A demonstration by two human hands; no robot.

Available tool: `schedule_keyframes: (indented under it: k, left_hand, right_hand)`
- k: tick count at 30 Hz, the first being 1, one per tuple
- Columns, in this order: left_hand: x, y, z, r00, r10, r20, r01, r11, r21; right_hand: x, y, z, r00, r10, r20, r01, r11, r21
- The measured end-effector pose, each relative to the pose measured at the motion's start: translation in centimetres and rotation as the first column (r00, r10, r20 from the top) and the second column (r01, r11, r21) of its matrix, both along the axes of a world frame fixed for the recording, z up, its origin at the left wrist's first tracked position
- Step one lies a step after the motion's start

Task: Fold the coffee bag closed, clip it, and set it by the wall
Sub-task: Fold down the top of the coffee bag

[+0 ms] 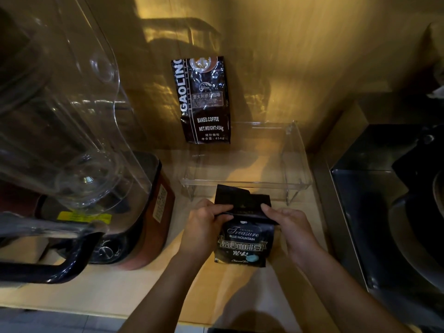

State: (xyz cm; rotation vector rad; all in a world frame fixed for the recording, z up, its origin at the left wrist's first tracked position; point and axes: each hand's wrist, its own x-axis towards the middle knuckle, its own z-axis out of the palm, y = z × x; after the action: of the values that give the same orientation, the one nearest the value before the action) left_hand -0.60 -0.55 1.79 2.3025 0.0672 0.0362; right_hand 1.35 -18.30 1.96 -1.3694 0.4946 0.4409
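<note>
A black Blue Mountain coffee bag (245,239) stands on the wooden counter (134,292) in front of me. Its top flap sticks up, torn and creased, above a fold line. My left hand (204,224) grips the bag's upper left edge with thumb and fingers at the fold. My right hand (288,227) pinches the upper right edge at the same height. No clip is visible. The wall (288,68) rises behind the counter.
A second, taller black coffee bag (204,102) leans upright against the wall. A clear acrylic riser shelf (245,179) stands just behind the held bag. A blender with a clear cover (72,140) fills the left. A dark metal machine (384,212) sits at right.
</note>
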Motion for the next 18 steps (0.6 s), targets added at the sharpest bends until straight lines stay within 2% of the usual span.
schedule_keyframes:
  k: [4,6,9,10,11,14,18]
  left_hand:
    - [-0.4,-0.4,-0.6,0.994,0.015,0.112,-0.018,0.999,0.027]
    - [-0.5,-0.5,-1.0,0.992,0.054,0.117,-0.051,0.998,-0.03]
    - [-0.5,-0.7,-1.4,0.99,0.103,0.093,-0.096,0.993,-0.069]
    - [-0.4,-0.6,-1.4,0.989,0.119,0.086,-0.114,0.992,-0.059]
    - [-0.4,-0.5,-1.4,0.988,0.127,0.09,-0.123,0.991,-0.042]
    - [-0.2,0.0,-1.3,0.986,0.055,0.158,-0.068,0.995,0.077]
    - [0.1,0.4,-0.8,0.973,-0.062,0.223,0.009,0.973,0.23]
  right_hand:
    - [-0.1,-0.4,0.0,0.999,0.038,0.035,-0.034,0.993,-0.114]
    - [-0.2,-0.4,0.1,0.997,0.05,0.054,-0.041,0.987,-0.158]
    - [-0.3,0.0,0.5,0.995,-0.024,0.093,0.032,0.996,-0.087]
    - [-0.4,0.0,0.6,0.992,-0.031,0.122,0.043,0.994,-0.104]
    - [-0.3,0.0,0.5,0.986,0.001,0.167,0.031,0.981,-0.19]
    - [-0.2,-0.6,0.3,0.916,0.244,0.317,-0.026,0.828,-0.561]
    - [0.2,-0.7,0.0,0.659,0.601,0.452,-0.058,0.64,-0.766]
